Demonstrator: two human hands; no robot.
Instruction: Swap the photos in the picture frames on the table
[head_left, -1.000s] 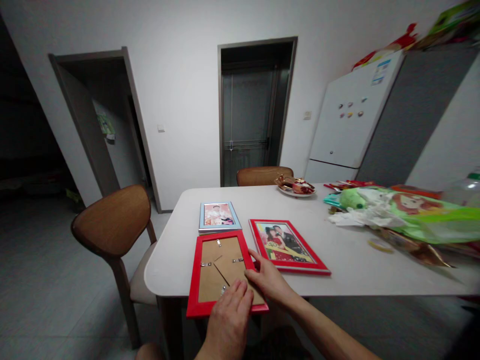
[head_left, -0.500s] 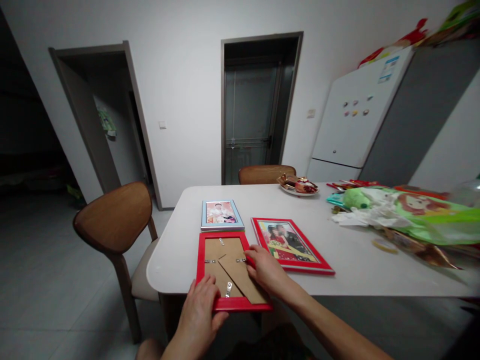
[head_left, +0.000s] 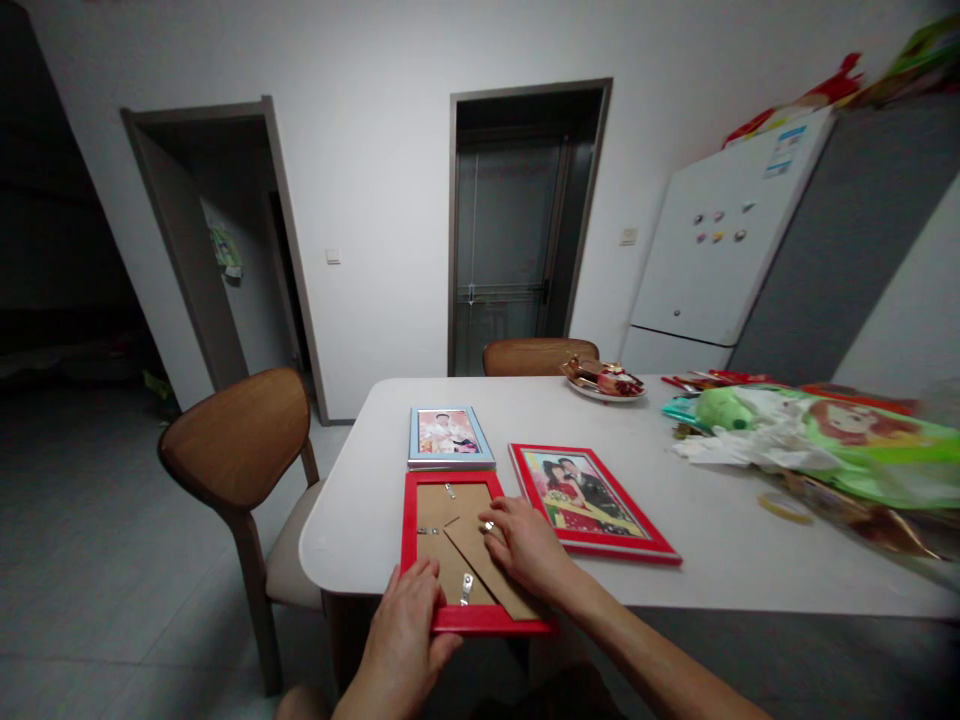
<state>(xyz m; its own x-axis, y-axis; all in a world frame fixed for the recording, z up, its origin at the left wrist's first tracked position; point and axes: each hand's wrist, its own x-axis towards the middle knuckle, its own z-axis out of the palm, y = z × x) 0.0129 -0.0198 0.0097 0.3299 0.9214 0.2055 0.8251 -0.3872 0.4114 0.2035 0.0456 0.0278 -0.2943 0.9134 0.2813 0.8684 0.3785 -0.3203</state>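
Observation:
A red picture frame (head_left: 410,520) lies face down at the table's front edge, its near end jutting past it. Its brown backing board (head_left: 442,510) has small metal clips and a slanting stand flap (head_left: 480,570). My left hand (head_left: 409,620) is closed around the near left corner, thumb at the front edge. Over the right side bends my right hand (head_left: 525,545), its fingertips on the backing at the right-hand metal clip (head_left: 488,525). Just right lies another red picture frame (head_left: 592,500), photo up. Behind, a light-blue picture frame (head_left: 450,437) also lies photo up.
On the white table (head_left: 360,500), a plate (head_left: 604,393) with wrapped items stands at the back. Green packaging (head_left: 862,425), white tissue (head_left: 739,445) and a tape roll (head_left: 784,508) lie at the right. Wooden chairs stand left (head_left: 240,440) and behind (head_left: 540,355).
My right hand's fingers have shifted from the frame's right edge inward onto the backing by the clip. My left hand keeps its hold. The whole view has shifted slightly.

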